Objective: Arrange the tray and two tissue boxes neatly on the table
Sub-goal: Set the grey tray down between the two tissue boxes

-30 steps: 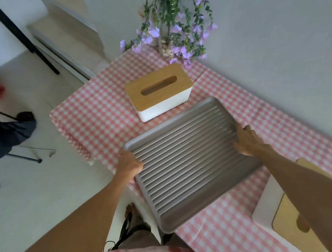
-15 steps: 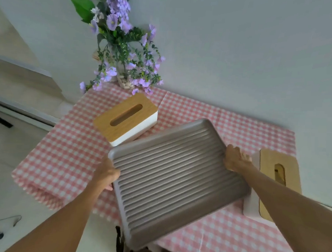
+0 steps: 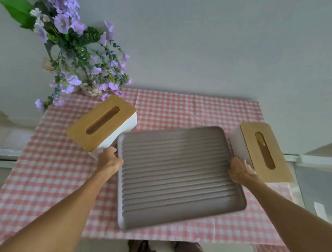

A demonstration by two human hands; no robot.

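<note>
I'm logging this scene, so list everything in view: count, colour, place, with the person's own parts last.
Ridged grey rectangular tray: one, grey, centre of the table, slightly skewed, held at both short sides.
White tissue boxes with slotted wooden lids: two, white and tan; one at the tray's far left corner, angled; one at the tray's right side.
Pink-and-white checked tablecloth: one, covering the table.
Bunch of purple flowers with green leaves: one, far left corner, by the wall.
Pale grey wall: behind the table.
Left hand: one, gripping the tray's left rim.
Right hand: one, gripping the tray's right rim.
</note>
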